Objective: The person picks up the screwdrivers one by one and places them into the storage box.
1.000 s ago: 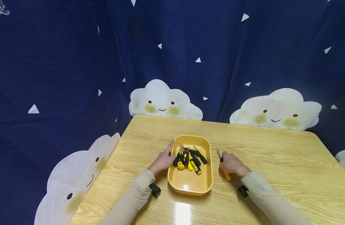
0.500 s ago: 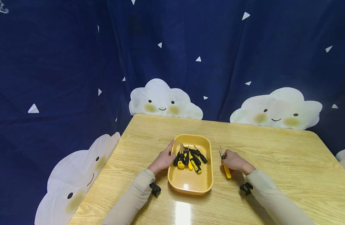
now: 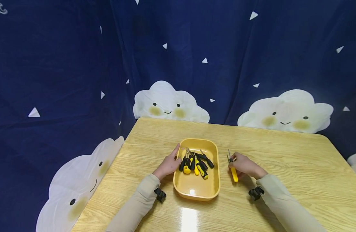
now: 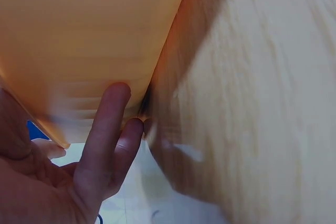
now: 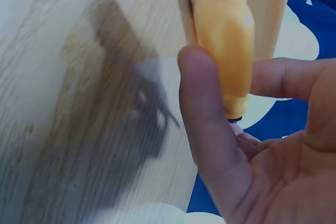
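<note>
A yellow tray [image 3: 196, 190] sits on the table with several black and yellow screwdrivers [image 3: 202, 171] lying inside, mostly toward its far half. My left hand [image 3: 168, 165] holds the tray's left wall, thumb at the rim and fingers along the outside. In the left wrist view, two fingertips [image 4: 116, 94] lie along the tray's outer wall [image 4: 94, 30]. To the right of the tray, my right hand [image 3: 243, 164] grips a screwdriver with a yellow handle [image 3: 234, 175], its thin metal shaft pointing away from me. The right wrist view shows that yellow handle [image 5: 226, 40] between thumb and fingers.
The wooden table [image 3: 282, 170] extends to both sides of the tray. Behind it hangs a dark blue curtain [image 3: 183, 35] printed with white clouds and triangles. A dark wrist camera [image 3: 160, 195] is strapped at the left wrist, another camera [image 3: 256, 193] at the right.
My right hand has moved slightly right and lifted the screwdriver a little, with more of its shaft and handle now showing. The left hand and tray have stayed in place.
</note>
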Demonstrator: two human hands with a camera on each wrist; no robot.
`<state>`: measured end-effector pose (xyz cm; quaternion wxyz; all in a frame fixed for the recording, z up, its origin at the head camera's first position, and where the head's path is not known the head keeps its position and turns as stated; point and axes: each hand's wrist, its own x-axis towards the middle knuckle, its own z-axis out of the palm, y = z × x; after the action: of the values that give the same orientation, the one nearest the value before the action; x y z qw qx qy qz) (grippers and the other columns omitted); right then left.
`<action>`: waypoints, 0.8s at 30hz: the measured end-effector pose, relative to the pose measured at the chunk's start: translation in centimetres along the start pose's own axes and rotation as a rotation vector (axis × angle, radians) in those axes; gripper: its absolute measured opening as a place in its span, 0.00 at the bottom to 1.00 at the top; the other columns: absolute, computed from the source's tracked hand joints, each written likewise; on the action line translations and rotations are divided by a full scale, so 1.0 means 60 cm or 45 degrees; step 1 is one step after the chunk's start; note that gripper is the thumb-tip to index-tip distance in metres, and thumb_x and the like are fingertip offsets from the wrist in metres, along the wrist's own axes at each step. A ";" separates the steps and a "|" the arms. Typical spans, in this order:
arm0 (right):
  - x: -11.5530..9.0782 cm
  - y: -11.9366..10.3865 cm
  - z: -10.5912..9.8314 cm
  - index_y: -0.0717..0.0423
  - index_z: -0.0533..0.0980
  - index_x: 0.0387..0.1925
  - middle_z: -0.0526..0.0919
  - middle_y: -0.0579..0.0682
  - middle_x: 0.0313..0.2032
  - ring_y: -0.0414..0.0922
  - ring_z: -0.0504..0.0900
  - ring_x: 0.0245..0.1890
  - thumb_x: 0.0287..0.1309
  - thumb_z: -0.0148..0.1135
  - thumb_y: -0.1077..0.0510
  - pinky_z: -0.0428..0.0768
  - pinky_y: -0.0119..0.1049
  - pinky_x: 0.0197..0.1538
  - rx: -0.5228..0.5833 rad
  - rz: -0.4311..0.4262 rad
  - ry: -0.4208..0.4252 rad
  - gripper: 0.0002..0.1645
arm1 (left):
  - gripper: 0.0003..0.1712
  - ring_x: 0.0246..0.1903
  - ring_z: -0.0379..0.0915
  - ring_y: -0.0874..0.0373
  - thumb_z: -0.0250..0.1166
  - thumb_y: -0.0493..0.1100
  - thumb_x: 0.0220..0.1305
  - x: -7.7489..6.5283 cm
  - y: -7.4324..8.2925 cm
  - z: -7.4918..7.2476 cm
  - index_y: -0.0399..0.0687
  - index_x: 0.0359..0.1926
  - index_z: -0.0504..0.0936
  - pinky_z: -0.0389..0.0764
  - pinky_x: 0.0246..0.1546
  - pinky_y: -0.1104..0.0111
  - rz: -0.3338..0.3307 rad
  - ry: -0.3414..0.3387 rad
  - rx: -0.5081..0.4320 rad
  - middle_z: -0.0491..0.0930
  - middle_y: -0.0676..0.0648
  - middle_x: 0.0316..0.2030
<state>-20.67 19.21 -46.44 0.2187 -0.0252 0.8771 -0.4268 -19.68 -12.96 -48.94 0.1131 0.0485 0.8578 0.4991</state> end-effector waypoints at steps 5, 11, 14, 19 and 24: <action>-0.004 -0.011 -0.007 0.68 0.61 0.50 0.71 0.61 0.38 0.51 0.78 0.22 0.58 0.54 0.63 0.82 0.46 0.24 0.048 0.008 -0.018 0.21 | 0.39 0.17 0.77 0.54 0.48 0.40 0.69 0.000 0.000 0.000 0.64 0.75 0.42 0.79 0.19 0.67 0.000 0.002 -0.008 0.79 0.36 0.40; -0.008 -0.023 -0.011 0.70 0.60 0.53 0.70 0.61 0.38 0.50 0.78 0.26 0.57 0.53 0.63 0.83 0.46 0.27 0.100 -0.006 -0.019 0.24 | 0.39 0.18 0.78 0.54 0.47 0.41 0.69 0.000 0.000 0.001 0.64 0.75 0.41 0.80 0.20 0.67 -0.010 -0.002 -0.006 0.78 0.35 0.45; -0.007 -0.026 -0.013 0.70 0.59 0.54 0.71 0.59 0.34 0.49 0.77 0.25 0.57 0.52 0.64 0.83 0.46 0.26 0.126 -0.035 -0.026 0.24 | 0.39 0.18 0.78 0.54 0.47 0.41 0.69 0.001 -0.001 0.002 0.65 0.75 0.41 0.80 0.21 0.67 -0.015 0.002 -0.006 0.77 0.34 0.48; -0.008 -0.035 -0.019 0.71 0.58 0.55 0.73 0.59 0.34 0.47 0.74 0.26 0.59 0.51 0.64 0.83 0.46 0.27 0.172 -0.073 -0.052 0.25 | 0.39 0.19 0.79 0.55 0.47 0.41 0.69 0.002 0.000 0.002 0.66 0.75 0.41 0.81 0.21 0.66 -0.020 0.006 -0.007 0.76 0.33 0.50; -0.009 -0.051 -0.022 0.70 0.58 0.55 0.74 0.60 0.36 0.47 0.72 0.28 0.60 0.51 0.64 0.82 0.45 0.27 0.204 -0.110 -0.063 0.24 | 0.39 0.19 0.79 0.54 0.47 0.41 0.69 0.001 0.000 0.001 0.65 0.75 0.41 0.81 0.22 0.67 -0.013 0.004 -0.001 0.76 0.33 0.50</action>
<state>-21.16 18.37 -43.19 0.2231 -0.0559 0.8325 -0.5040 -19.72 -12.90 -48.97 0.1142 0.0431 0.8579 0.4991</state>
